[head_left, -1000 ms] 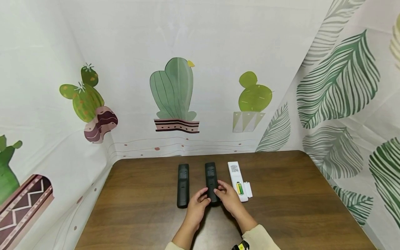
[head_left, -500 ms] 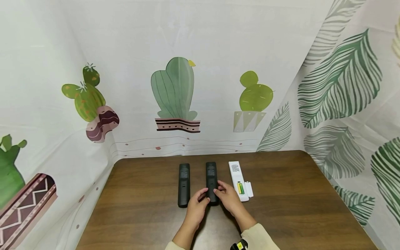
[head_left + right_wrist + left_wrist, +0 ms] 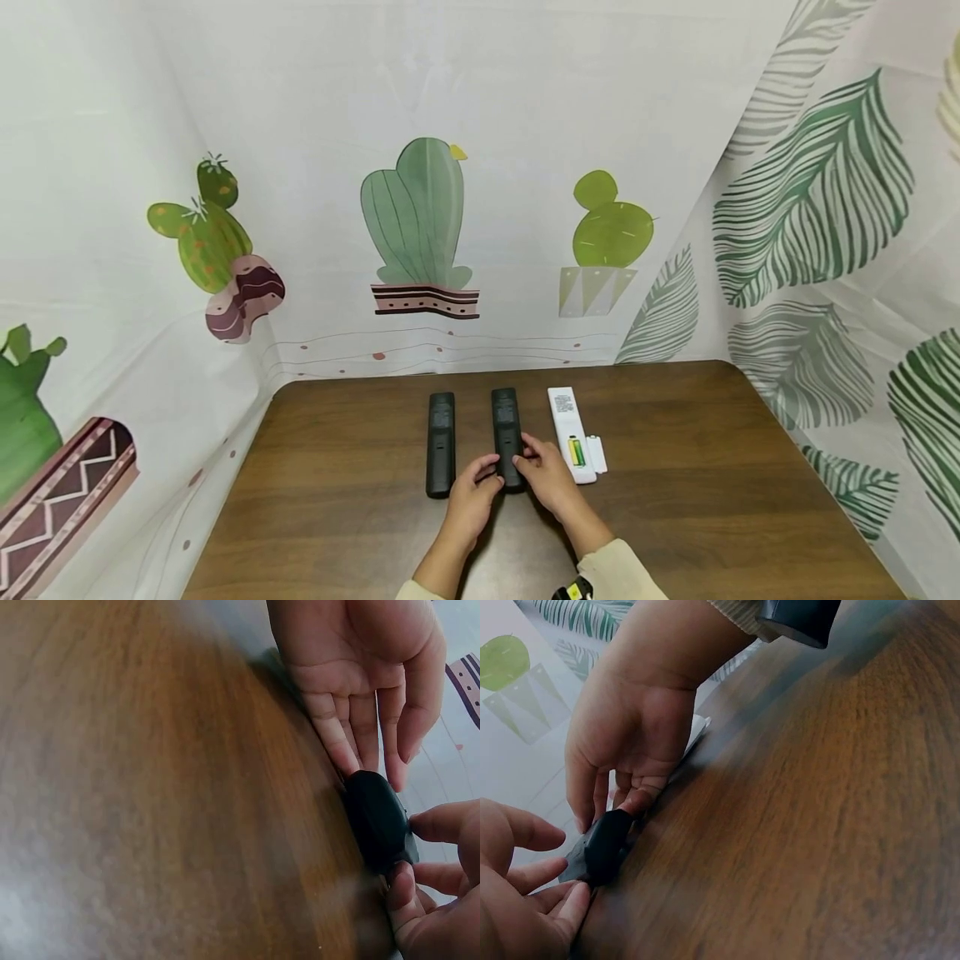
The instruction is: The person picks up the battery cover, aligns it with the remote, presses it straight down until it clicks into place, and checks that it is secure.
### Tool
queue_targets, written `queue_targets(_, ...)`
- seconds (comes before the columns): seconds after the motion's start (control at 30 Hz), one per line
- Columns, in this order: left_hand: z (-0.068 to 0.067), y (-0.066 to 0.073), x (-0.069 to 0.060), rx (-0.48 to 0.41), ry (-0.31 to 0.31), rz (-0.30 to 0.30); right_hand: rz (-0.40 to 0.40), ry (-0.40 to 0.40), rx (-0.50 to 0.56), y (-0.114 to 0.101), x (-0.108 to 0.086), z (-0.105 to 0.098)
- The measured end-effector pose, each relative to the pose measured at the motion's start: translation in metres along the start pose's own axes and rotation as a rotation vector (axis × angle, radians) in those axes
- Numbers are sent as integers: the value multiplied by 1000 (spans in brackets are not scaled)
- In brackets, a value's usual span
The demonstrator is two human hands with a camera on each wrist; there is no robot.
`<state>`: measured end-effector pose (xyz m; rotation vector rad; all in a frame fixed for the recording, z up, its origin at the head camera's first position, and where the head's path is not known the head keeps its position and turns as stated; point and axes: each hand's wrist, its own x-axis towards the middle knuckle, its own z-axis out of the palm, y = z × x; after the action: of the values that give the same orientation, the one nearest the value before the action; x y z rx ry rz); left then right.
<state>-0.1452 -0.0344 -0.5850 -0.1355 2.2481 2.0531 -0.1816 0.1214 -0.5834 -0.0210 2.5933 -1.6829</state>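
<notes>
Back side up on the wooden table, the middle black remote (image 3: pixel 507 429) lies between two hands. The left hand (image 3: pixel 471 504) holds its left edge near the close end, fingertips against the side. On the other edge the right hand (image 3: pixel 551 479) grips it, thumb over the back. Both wrist views show the remote's dark end (image 3: pixel 604 847) (image 3: pixel 379 817) with fingertips of both hands against it. A second black remote (image 3: pixel 441 446) lies to the left, untouched. To the right is a white remote (image 3: pixel 562 421) with its battery bay uncovered and green-yellow batteries (image 3: pixel 576 451) inside.
A white battery cover (image 3: pixel 597 454) lies against the white remote's right side. The brown table (image 3: pixel 337 492) backs onto a white cloth (image 3: pixel 517 100) printed with cacti and leaves. A black and yellow item (image 3: pixel 573 589) is at the right sleeve.
</notes>
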Motion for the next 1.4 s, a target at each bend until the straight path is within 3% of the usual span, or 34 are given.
queue_targets(0.17,-2,-2,1,20,-18,14,3,3,-14,1,1,0)
queue_targets(0.23,-3,-11,5,22,-33,25,4,-4,0,0,1,-1)
queue_targets(0.63,-6,-13,6,31,-76,20,36,-36,30,0,2,-3)
queue_targets(1.1,-7,-17,8,13,-68,29,21,-30,14,2,2,-3)
queue_targets(1.4,-2,-14,5,23,-21,21,35,-24,0,2,2,-3)
